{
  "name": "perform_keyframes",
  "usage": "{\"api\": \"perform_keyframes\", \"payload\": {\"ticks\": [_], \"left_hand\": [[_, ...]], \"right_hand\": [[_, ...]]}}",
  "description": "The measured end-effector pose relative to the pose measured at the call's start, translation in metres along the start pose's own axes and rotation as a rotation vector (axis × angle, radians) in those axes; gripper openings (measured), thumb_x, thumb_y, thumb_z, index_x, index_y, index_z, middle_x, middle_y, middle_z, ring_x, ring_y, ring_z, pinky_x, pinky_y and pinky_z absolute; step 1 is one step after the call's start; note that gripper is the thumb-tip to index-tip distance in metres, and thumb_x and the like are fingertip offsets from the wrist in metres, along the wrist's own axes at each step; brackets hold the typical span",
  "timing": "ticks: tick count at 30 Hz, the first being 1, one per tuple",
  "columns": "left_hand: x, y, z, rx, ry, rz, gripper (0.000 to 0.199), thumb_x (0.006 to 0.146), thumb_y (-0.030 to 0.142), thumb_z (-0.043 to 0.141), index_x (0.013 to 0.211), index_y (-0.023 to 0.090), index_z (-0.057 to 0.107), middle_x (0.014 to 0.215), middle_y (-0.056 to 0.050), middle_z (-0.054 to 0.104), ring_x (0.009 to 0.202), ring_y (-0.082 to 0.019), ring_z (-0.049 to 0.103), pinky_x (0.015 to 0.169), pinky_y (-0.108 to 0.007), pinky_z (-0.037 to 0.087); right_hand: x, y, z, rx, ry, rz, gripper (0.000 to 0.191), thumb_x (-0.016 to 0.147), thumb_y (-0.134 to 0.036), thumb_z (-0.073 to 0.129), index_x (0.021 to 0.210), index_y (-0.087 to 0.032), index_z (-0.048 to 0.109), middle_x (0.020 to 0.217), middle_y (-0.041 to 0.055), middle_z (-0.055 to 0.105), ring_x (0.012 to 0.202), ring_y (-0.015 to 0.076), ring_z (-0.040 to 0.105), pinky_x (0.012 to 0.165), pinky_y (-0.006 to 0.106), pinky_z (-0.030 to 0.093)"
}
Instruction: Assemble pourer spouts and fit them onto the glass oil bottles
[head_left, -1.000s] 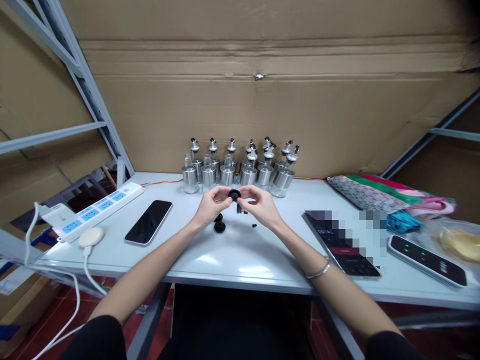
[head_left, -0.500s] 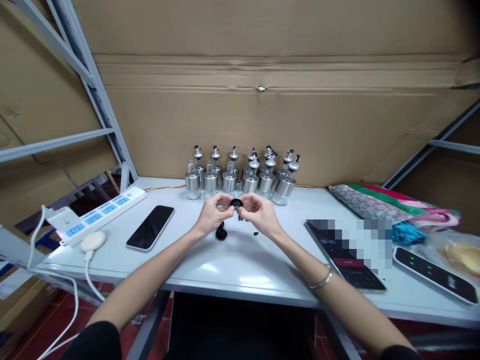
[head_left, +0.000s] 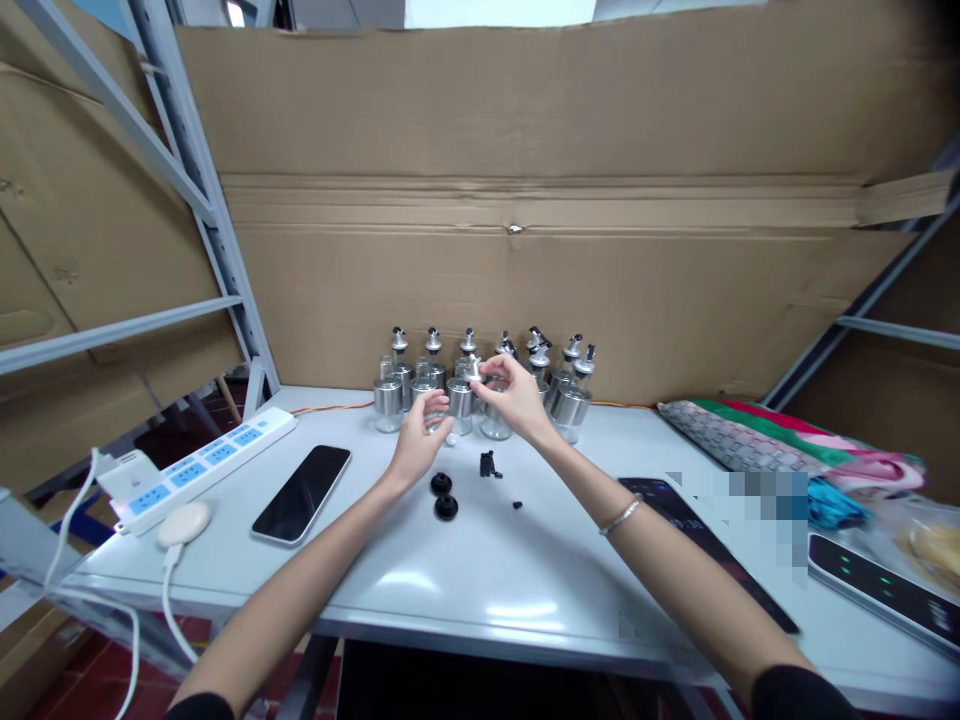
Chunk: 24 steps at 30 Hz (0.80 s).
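Observation:
My right hand (head_left: 514, 395) pinches a small silver pourer top (head_left: 474, 371) between thumb and fingertips, in front of the row of bottles. Just left of it, my left hand (head_left: 421, 437) has its fingers apart and holds nothing. Several glass bottles with steel sleeves (head_left: 388, 397) stand behind the hands, many topped with silver pourers. Two round black stoppers (head_left: 445, 507) lie on the table below my left hand. Some small black parts (head_left: 489, 464) are grouped to their right, with one tiny black piece (head_left: 517, 505) apart from them.
A phone (head_left: 301, 494) and a white power strip (head_left: 206, 468) lie on the left, with a round white charger (head_left: 184, 524) nearby. To the right are a dark tablet (head_left: 705, 550), a dark-topped device (head_left: 885, 590) and colourful fabric (head_left: 795, 440). Cardboard (head_left: 585, 290) walls the back.
Both hands held a black stopper between them; that is no longer held, and two stoppers now lie together on the table. My right hand now holds a silver pourer top; my left has opened.

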<state>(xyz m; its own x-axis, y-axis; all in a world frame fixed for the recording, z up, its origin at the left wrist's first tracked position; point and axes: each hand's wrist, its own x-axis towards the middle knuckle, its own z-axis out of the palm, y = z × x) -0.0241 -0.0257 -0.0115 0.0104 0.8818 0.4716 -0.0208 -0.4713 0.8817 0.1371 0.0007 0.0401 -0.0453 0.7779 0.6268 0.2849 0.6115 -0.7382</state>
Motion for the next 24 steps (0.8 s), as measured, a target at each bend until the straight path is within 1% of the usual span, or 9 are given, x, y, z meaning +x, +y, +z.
{"api": "perform_keyframes", "payload": {"ticks": [4, 8, 10, 12, 14, 16, 18, 20, 24], "left_hand": [[0.016, 0.004, 0.003, -0.069, -0.007, -0.016, 0.047, 0.068, 0.020, 0.069, 0.112, 0.019, 0.051, 0.114, -0.010, 0.059, 0.108, -0.020, 0.056, 0.092, -0.034, 0.044], [0.025, 0.013, 0.013, -0.208, -0.013, -0.102, 0.040, 0.072, 0.029, 0.068, 0.109, 0.018, 0.058, 0.114, -0.009, 0.062, 0.107, -0.020, 0.057, 0.085, -0.028, 0.046], [0.025, 0.014, 0.018, -0.248, -0.021, -0.181, 0.032, 0.073, 0.034, 0.067, 0.101, 0.018, 0.064, 0.103, -0.007, 0.066, 0.096, -0.019, 0.061, 0.074, -0.025, 0.048], [0.022, 0.012, 0.021, -0.282, -0.026, -0.248, 0.030, 0.072, 0.037, 0.067, 0.094, 0.017, 0.066, 0.093, -0.006, 0.068, 0.084, -0.017, 0.062, 0.063, -0.023, 0.048], [0.018, 0.008, 0.021, -0.340, -0.015, -0.300, 0.031, 0.069, 0.036, 0.070, 0.092, 0.015, 0.065, 0.089, -0.006, 0.069, 0.079, -0.017, 0.064, 0.060, -0.023, 0.049], [0.014, 0.005, 0.019, -0.407, 0.016, -0.336, 0.036, 0.066, 0.034, 0.074, 0.094, 0.014, 0.062, 0.086, -0.007, 0.069, 0.077, -0.017, 0.065, 0.062, -0.026, 0.051], [0.011, 0.003, 0.015, -0.444, 0.049, -0.357, 0.041, 0.062, 0.032, 0.078, 0.094, 0.014, 0.059, 0.082, -0.007, 0.070, 0.075, -0.017, 0.066, 0.063, -0.029, 0.052], [0.009, 0.002, 0.013, -0.436, 0.053, -0.375, 0.043, 0.058, 0.030, 0.080, 0.090, 0.014, 0.058, 0.079, -0.007, 0.070, 0.072, -0.016, 0.066, 0.061, -0.027, 0.051], [0.006, 0.002, 0.014, -0.407, 0.014, -0.384, 0.043, 0.052, 0.032, 0.083, 0.083, 0.012, 0.061, 0.079, -0.007, 0.070, 0.071, -0.015, 0.065, 0.060, -0.024, 0.049]], "right_hand": [[0.008, 0.005, 0.000, 0.201, -0.049, 0.048, 0.046, 0.063, -0.030, 0.070, 0.102, -0.022, 0.047, 0.090, 0.0038, 0.066, 0.087, 0.0179, 0.065, 0.077, 0.032, 0.053], [-0.006, 0.008, 0.002, 0.226, -0.214, 0.028, 0.041, 0.065, -0.032, 0.072, 0.099, -0.020, 0.053, 0.091, 0.0046, 0.066, 0.089, 0.0182, 0.065, 0.081, 0.035, 0.052], [-0.016, 0.011, 0.003, 0.133, -0.285, -0.014, 0.037, 0.066, -0.033, 0.072, 0.097, -0.020, 0.057, 0.093, 0.0049, 0.067, 0.091, 0.0188, 0.064, 0.084, 0.037, 0.051], [-0.026, 0.014, 0.001, 0.024, -0.296, -0.063, 0.035, 0.070, -0.033, 0.070, 0.101, -0.021, 0.059, 0.098, 0.0058, 0.066, 0.092, 0.0189, 0.062, 0.082, 0.036, 0.051], [-0.033, 0.020, -0.004, -0.090, -0.264, -0.099, 0.033, 0.075, -0.034, 0.065, 0.105, -0.021, 0.059, 0.100, 0.0070, 0.065, 0.089, 0.0184, 0.060, 0.075, 0.033, 0.050], [-0.038, 0.027, -0.014, -0.253, -0.265, -0.107, 0.025, 0.077, -0.032, 0.063, 0.099, -0.019, 0.063, 0.090, 0.0063, 0.064, 0.078, 0.0172, 0.058, 0.067, 0.030, 0.048], [-0.040, 0.035, -0.025, -0.400, -0.373, -0.047, 0.013, 0.076, -0.030, 0.063, 0.080, -0.018, 0.066, 0.073, 0.0027, 0.062, 0.065, 0.0151, 0.054, 0.061, 0.028, 0.045], [-0.041, 0.044, -0.032, -0.486, -0.466, 0.055, 0.015, 0.076, -0.031, 0.062, 0.068, -0.018, 0.065, 0.063, 0.0007, 0.061, 0.060, 0.0144, 0.053, 0.057, 0.026, 0.042], [-0.044, 0.060, -0.033, -0.593, -0.453, 0.172, 0.012, 0.076, -0.023, 0.061, 0.070, -0.017, 0.069, 0.067, 0.0036, 0.067, 0.064, 0.0171, 0.058, 0.062, 0.027, 0.042]]}}
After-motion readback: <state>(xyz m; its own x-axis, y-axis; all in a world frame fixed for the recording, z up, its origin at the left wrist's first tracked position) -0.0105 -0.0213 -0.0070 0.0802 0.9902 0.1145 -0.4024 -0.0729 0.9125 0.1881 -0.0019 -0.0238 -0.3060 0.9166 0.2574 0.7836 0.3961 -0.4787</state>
